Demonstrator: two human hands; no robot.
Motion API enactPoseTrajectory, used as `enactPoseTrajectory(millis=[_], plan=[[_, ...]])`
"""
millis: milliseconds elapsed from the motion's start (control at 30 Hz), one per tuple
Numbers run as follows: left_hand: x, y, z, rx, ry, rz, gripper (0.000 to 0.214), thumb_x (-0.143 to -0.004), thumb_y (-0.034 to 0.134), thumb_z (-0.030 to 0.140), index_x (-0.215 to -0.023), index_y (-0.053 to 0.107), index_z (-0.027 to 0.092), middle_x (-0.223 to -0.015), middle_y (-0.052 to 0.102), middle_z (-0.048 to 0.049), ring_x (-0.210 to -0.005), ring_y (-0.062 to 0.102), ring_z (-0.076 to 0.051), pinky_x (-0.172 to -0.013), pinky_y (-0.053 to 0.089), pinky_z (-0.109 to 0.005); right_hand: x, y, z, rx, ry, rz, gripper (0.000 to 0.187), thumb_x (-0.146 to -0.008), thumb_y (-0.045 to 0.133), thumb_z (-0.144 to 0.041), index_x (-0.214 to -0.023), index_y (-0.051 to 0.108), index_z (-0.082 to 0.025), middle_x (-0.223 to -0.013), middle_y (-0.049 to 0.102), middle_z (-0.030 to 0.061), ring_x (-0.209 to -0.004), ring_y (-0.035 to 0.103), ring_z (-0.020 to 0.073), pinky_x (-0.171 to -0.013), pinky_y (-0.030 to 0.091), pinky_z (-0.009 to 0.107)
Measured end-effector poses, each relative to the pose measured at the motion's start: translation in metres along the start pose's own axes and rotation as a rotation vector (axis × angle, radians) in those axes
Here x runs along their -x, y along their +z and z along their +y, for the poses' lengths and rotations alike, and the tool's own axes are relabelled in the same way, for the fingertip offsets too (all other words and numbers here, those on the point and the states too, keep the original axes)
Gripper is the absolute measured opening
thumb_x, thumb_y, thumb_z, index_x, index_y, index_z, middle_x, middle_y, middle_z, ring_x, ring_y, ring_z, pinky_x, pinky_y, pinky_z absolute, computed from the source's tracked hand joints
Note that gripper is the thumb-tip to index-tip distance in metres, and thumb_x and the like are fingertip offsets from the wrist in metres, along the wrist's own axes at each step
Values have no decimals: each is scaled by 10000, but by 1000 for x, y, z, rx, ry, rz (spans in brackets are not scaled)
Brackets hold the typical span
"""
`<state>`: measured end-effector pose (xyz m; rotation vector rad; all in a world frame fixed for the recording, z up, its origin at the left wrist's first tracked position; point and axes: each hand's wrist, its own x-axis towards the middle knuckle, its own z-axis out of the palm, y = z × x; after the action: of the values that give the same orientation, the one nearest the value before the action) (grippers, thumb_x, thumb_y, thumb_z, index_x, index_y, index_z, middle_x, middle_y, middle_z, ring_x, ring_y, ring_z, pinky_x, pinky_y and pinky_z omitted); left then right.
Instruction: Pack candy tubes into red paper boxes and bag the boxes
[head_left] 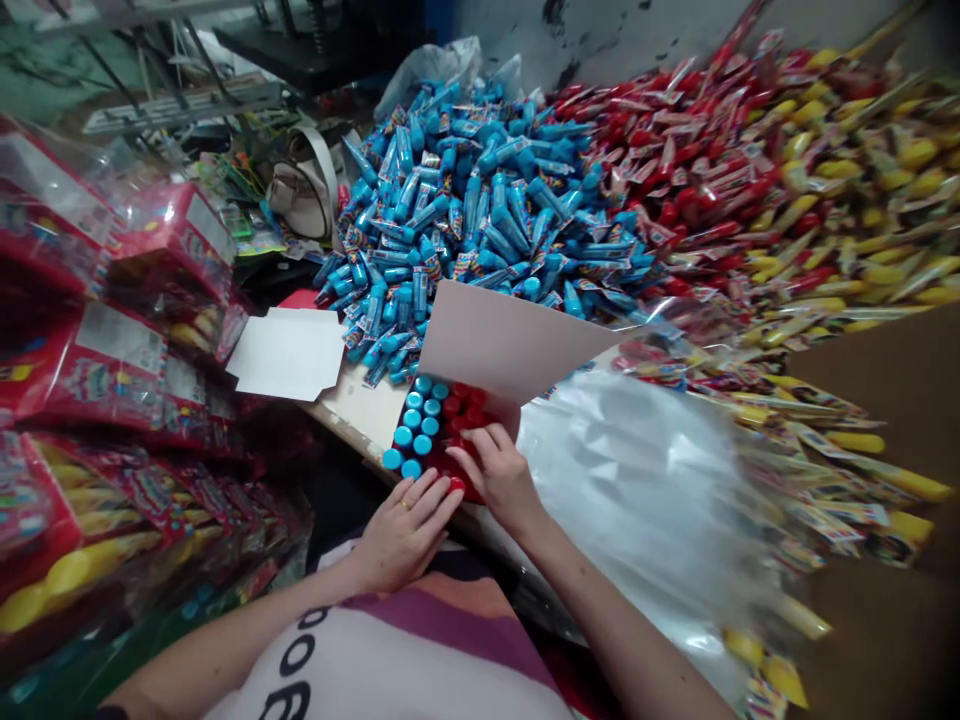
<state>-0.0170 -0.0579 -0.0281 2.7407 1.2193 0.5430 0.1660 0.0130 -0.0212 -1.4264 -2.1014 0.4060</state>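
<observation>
An open cardboard box (pixel 517 345) with a raised pale flap stands in front of me. Blue-capped tubes (pixel 412 420) are upright in rows along its left side, with red-capped tubes (pixel 469 395) beside them. My left hand (pixel 405 520), a ring on one finger, lies with stretched fingers over the near edge, its fingertips by a red cap. Reaching in from the right, my right hand (pixel 504 478) curls its thumb and fingers around a red-capped tube among the others. The lower parts of the tubes are hidden in the box.
Behind the box is a heap of blue tubes (pixel 480 200), with red tubes (pixel 690 170) and yellow ones (pixel 885 200) to its right. Clear plastic bags (pixel 637 470) lie at the right. Filled red packages (pixel 97 370) are stacked left, near a white card (pixel 289 352).
</observation>
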Motion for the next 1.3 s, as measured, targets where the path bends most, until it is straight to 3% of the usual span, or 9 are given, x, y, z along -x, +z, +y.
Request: enactPoseTrajectory(millis=[400,567,733,867,1033,1133,1300], plan=[[-6,0,-5,-6,23,39,432,-929,448,209,-1348,513,129,-1343,578,-107,-1320,440,-246,-1094,299,-367,-11,-11,-17,90,-29,-242,145,-957,486,-279,-881,564,-184,-916,560,63,-703,603,144,-611,501,233],[-12,-3,-7,-8,36,80,405,-924,436,188,-1307,553,122,-1316,599,-110,-1305,455,-235,-1094,295,-345,-21,-13,-23,156,-44,-349,50,-926,544,-216,-915,574,-176,-960,570,72,-720,623,142,-608,490,222],[-15,2,-9,-13,46,158,384,-917,462,178,-1282,577,151,-1281,628,-92,-1290,475,-207,-1122,261,-318,-32,-25,-27,220,-60,-473,93,-944,524,-249,-962,575,-173,-977,584,65,-727,645,139,-630,492,215],[-16,8,-13,-4,70,191,372,-913,466,180,-1263,590,160,-1250,644,-95,-1287,482,-208,-1120,271,-318,-33,-30,-34,224,4,-490,108,-951,502,-242,-1001,570,-173,-1000,591,84,-746,665,172,-623,512,244],[-14,8,-12,13,66,175,350,-908,469,163,-1228,606,119,-1237,643,-131,-1280,488,-236,-1097,306,-341,-27,-17,-32,244,66,-526,165,-960,450,-189,-1056,577,-145,-1077,586,136,-749,670,183,-621,520,267],[-14,6,-10,22,62,141,365,-916,459,165,-1255,586,117,-1264,627,-127,-1282,484,-233,-1111,288,-346,-23,-12,-23,118,19,-515,171,-968,452,-216,-980,612,-157,-1030,600,98,-763,649,148,-661,506,230],[-13,4,-8,30,32,143,410,-898,490,154,-1303,545,127,-1290,601,-136,-1293,471,-235,-1108,295,-349,-21,-12,-17,-109,4,-387,176,-939,514,-210,-890,680,-178,-950,625,56,-739,628,113,-676,496,191]])
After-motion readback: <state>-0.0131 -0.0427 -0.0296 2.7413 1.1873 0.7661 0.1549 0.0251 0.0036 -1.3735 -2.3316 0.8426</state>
